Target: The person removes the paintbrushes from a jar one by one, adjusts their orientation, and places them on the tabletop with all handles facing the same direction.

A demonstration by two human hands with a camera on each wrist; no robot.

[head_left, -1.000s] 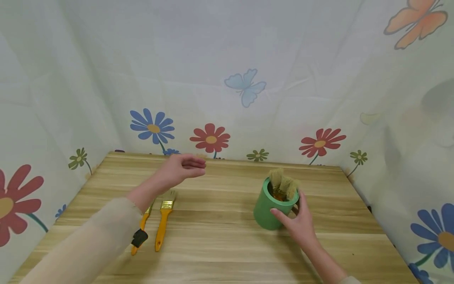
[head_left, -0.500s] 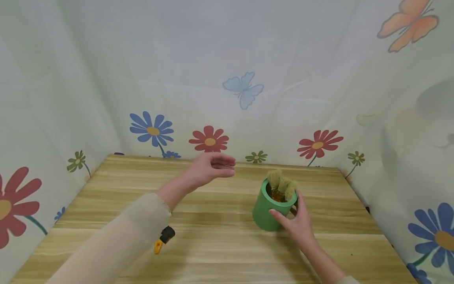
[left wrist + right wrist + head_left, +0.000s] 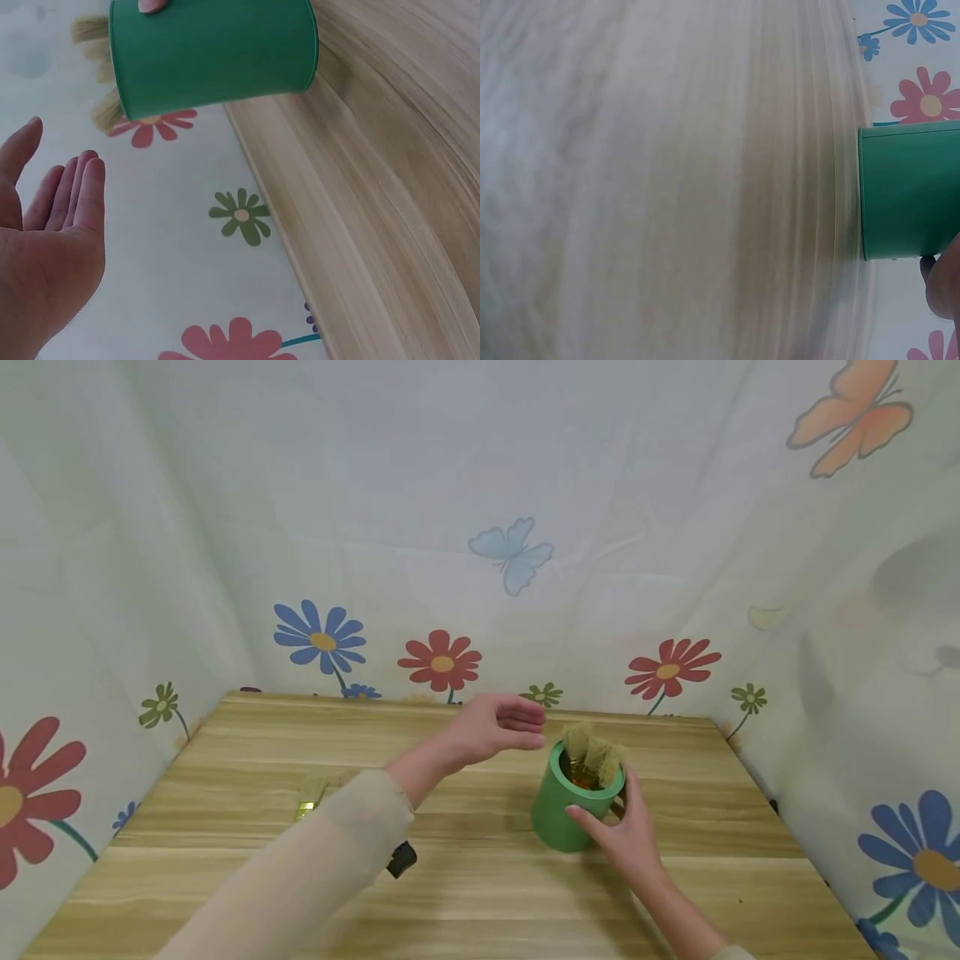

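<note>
- Flower-printed white cloth (image 3: 375,460) hangs behind a wood-grain tabletop (image 3: 247,747); in the head view, a blue butterfly (image 3: 513,556) shows near 12 o'clock, an orange butterfly (image 3: 851,418) near 2.
- Right of the head view's centre, near 4 o'clock, is the green cylindrical cup (image 3: 558,814); whether its base touches the tabletop I cannot tell.
- Pale paintbrush bristles (image 3: 592,752) stick out of its mouth.
- Right hand (image 3: 633,835) grips the cup from its 4 o'clock side, thumb across the near wall.
- Left hand (image 3: 498,727) holds nothing; its fingers are extended, with a wide gap to the thumb, near the cup at 10 to 11 o'clock.
- Beyond the cream sleeve (image 3: 300,868), a paintbrush (image 3: 306,810) lies at the cup's 9 o'clock, partly covered.
- Between 8 and 9 o'clock, a black piece (image 3: 402,859) pokes out beside that sleeve.
</note>
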